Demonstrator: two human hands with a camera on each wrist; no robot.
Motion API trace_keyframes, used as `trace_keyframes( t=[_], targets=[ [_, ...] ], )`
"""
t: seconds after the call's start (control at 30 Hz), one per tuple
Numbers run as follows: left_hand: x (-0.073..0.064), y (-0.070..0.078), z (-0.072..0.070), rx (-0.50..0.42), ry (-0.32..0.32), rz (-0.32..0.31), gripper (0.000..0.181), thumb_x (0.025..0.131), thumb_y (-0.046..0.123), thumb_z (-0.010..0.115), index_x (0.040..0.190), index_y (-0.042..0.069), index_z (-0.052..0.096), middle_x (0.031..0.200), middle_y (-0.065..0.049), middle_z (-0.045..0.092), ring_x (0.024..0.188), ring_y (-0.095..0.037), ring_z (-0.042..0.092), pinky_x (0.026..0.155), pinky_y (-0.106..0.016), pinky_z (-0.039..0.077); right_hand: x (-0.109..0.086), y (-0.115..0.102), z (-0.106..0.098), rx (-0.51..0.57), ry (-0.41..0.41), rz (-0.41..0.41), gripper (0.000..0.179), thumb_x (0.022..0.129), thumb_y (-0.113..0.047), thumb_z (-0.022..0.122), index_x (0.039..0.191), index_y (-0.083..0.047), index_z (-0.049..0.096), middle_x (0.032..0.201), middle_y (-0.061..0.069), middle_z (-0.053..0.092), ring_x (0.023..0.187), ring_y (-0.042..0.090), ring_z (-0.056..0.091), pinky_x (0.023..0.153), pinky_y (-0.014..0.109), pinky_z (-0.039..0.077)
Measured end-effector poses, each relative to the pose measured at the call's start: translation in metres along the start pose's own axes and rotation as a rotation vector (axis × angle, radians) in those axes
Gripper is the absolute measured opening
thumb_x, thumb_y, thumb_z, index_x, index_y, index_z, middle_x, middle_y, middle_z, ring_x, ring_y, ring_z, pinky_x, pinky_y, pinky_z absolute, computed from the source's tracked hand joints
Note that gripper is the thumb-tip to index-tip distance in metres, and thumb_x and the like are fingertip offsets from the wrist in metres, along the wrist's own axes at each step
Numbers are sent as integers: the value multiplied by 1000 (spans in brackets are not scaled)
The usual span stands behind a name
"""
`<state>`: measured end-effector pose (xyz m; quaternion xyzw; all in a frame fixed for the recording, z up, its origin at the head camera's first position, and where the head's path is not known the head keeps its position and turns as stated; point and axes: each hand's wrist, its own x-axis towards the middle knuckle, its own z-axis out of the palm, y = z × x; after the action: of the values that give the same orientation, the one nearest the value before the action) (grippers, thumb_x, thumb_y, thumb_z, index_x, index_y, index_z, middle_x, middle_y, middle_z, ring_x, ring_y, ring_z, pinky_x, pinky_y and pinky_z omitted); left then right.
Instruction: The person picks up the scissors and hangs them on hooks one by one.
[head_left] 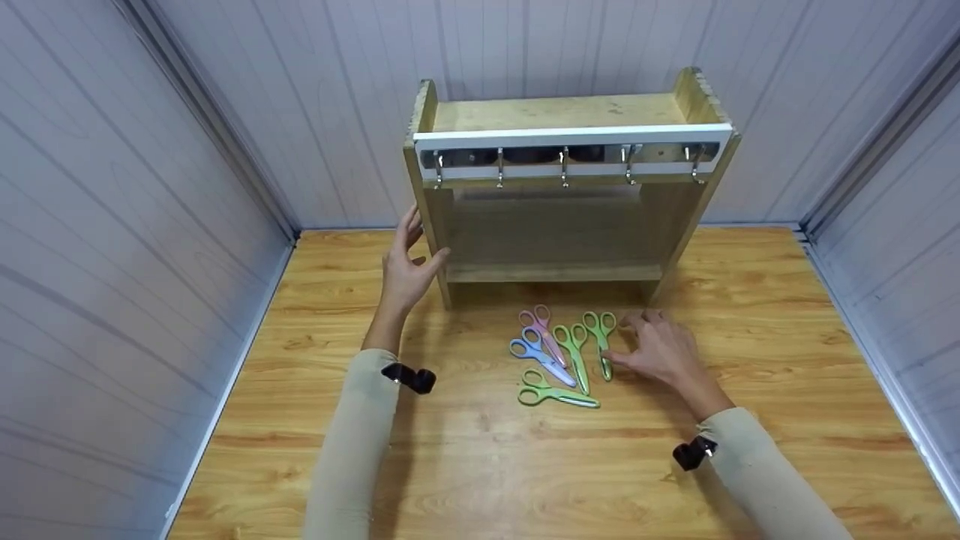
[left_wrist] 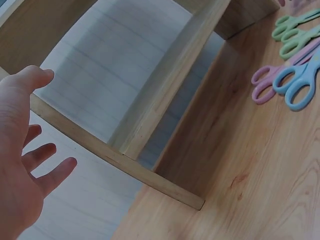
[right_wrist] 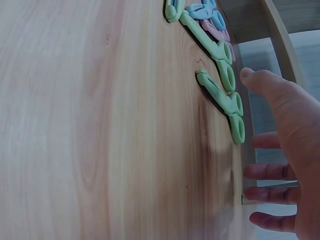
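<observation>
**Both hands released: left at rack, right beside scissors**

Head view: wooden rack (head_left: 555, 274) stands upright, upper center of the frame, on the wood-grain surface (head_left: 480, 472). White rail (head_left: 570, 136) across its front, with a row of five metal hooks (head_left: 564, 166).

Five scissors lie flat in front of the rack, around frame center:
- pink scissors (head_left: 553, 346), upper left of the group
- blue scissors (head_left: 546, 361), left side, overlapping the pink
- middle green scissors (head_left: 577, 361), handles toward the rack
- right green scissors (head_left: 602, 341), right end of the group
- lower green scissors (head_left: 559, 392), bottom of the group, handles to the left

Left hand (head_left: 409, 274), left of center: fingers spread, grasping nothing, thumb in front of the rack's left side panel, other fingers on its outer side. Can't tell if it touches.

Right hand (head_left: 660, 346), right of center: fingers spread, nothing grasped. Thumb overlaps the right green scissors in the head view; the right wrist view shows it apart from them.
</observation>
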<state>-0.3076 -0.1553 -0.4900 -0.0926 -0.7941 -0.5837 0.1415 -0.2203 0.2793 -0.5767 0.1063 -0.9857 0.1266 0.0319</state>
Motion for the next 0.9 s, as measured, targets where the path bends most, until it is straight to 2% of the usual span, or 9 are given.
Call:
trace_keyframes(
  t=[0.2, 0.47, 0.77, 0.9],
  targets=[
    [1, 1, 4, -20, 9, -27, 88, 100, 13, 82, 176, 14, 38, 177, -19, 49, 161, -45, 53, 119, -74, 56, 1, -1, 5, 18, -6, 14, 77, 87, -71, 84, 128, -6, 79, 130, 26, 75, 116, 50, 72, 87, 71, 64],
    [4, 1, 8, -37, 31, -25, 88, 97, 9, 82, 175, 12, 40, 171, -21, 55, 156, -47, 58, 114, -65, 64, 3, -5, 11, 14, -6, 35, 78, 84, -72, 85, 121, -3, 79, 121, 24, 73, 107, 48, 71, 76, 65, 64],
    [6, 1, 9, -27, 32, -13, 87, 98, 9, 81, 175, 12, 40, 167, -23, 59, 151, -50, 62, 111, -64, 65, 3, -8, 16, -5, 3, 0, 75, 84, -69, 88, 120, -5, 79, 117, 22, 72, 101, 44, 71, 80, 64, 64],
    [8, 1, 9, -21, 28, -12, 83, 100, 5, 78, 174, 13, 41, 165, -23, 60, 148, -50, 64, 109, -63, 67, 3, -9, 17, -19, -3, -5, 73, 84, -68, 89, 121, -5, 79, 115, 22, 72, 98, 42, 70, 77, 62, 64]
  ],
)
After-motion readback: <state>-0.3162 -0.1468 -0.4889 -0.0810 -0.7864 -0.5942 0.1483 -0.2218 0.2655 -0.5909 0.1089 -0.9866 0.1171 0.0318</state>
